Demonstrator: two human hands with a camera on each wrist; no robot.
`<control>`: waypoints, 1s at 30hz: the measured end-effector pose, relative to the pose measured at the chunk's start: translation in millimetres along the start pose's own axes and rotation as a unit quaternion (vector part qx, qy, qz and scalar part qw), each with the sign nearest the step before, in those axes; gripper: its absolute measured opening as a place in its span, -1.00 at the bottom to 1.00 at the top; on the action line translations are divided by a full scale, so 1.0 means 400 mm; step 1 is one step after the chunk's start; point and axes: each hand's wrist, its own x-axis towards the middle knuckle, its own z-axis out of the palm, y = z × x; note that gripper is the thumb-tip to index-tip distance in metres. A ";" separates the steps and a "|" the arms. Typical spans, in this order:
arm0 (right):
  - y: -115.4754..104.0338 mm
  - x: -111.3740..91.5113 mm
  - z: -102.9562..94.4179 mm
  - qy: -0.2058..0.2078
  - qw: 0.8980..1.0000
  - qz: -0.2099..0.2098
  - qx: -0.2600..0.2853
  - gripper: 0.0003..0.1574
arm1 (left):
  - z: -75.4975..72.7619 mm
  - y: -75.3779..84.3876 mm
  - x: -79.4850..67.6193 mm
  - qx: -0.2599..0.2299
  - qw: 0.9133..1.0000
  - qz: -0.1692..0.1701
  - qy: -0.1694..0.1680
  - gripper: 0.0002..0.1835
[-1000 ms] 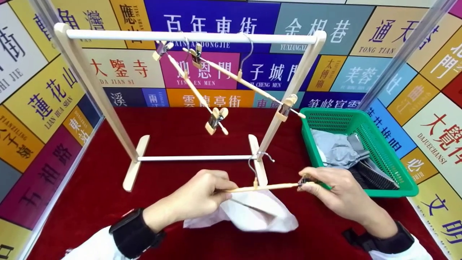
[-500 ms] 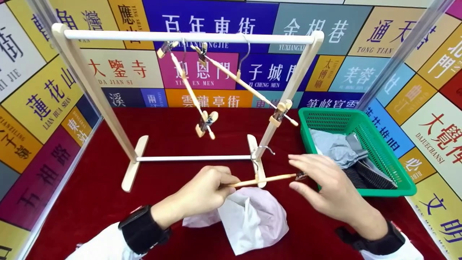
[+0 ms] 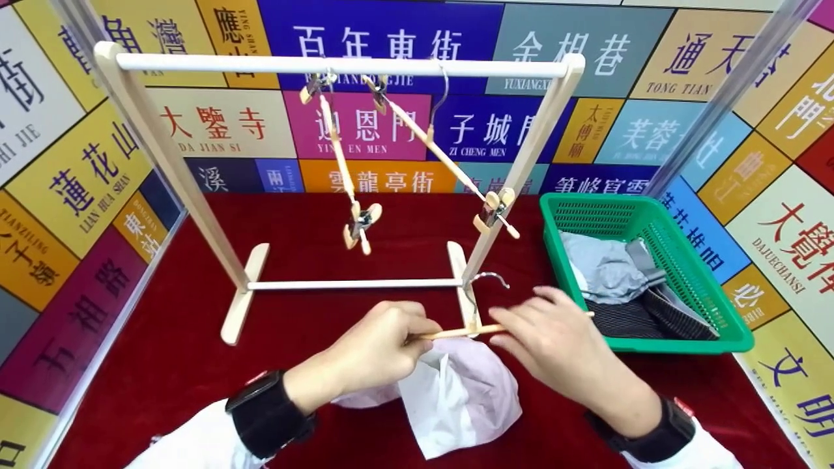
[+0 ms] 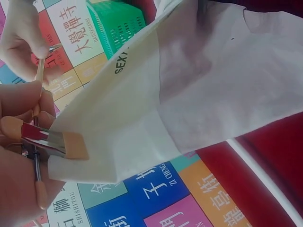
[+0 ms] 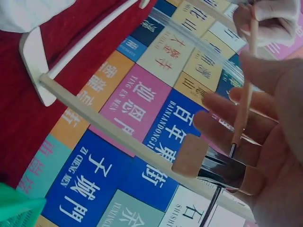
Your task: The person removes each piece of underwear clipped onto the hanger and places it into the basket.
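Observation:
My left hand (image 3: 384, 342) pinches the left end of a wooden clip hanger (image 3: 449, 333). A wood-tipped metal clip (image 4: 57, 142) there grips a pale pink garment (image 3: 485, 391) by its whitish, lettered band; the garment hangs below the bar. My right hand (image 3: 554, 339) is on the bar right of the hook, thumb against it and fingers behind it. The other clip (image 5: 213, 170) lies by my right palm with nothing visible in its mouth. The head view hides this clip behind my hand.
Ahead stands a wooden rack (image 3: 339, 65) with two clip hangers (image 3: 339, 150) on its top rail. A green basket (image 3: 743, 339) at the right holds grey and dark striped cloth items (image 3: 603, 267). Dark red cloth (image 3: 163, 365) covers the table.
My right hand let go of the right-hand clip, moved left along the hanger and came onto its bar. The garment dropped from a bunched shape to hanging from the left side. The racked hangers swung.

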 end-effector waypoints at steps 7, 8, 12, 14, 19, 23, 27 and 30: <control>0.020 -0.013 0.008 0.037 0.999 -0.025 -0.006 -0.54 | -0.004 -0.003 -0.009 0.054 0.998 0.016 0.009 -0.78; 0.024 -0.016 0.006 0.040 0.999 -0.024 -0.008 -0.54 | -0.006 -0.004 -0.012 0.065 0.998 0.020 0.013 -0.73; 0.042 -0.030 -0.005 0.048 0.999 -0.018 -0.007 -0.55 | -0.015 -0.014 -0.030 0.068 0.997 0.025 0.031 -0.53; 0.050 -0.037 -0.010 0.049 0.999 -0.014 -0.001 -0.57 | -0.016 -0.020 -0.038 0.042 0.998 0.023 0.045 -0.52; 0.056 -0.053 -0.015 0.047 0.999 -0.002 0.017 -0.60 | -0.009 -0.032 -0.044 -0.004 0.994 0.064 0.088 -0.55; 0.055 -0.062 -0.013 0.043 0.999 0.000 0.023 -0.59 | -0.003 -0.043 -0.043 -0.006 0.987 0.111 0.116 -0.61; 0.054 -0.066 -0.010 0.045 0.999 0.004 0.022 -0.59 | 0.003 -0.049 -0.044 0.039 0.980 0.147 0.130 -0.67; 0.051 -0.068 -0.007 0.050 0.999 0.007 0.020 -0.60 | 0.008 -0.052 -0.047 0.097 0.969 0.179 0.142 -0.68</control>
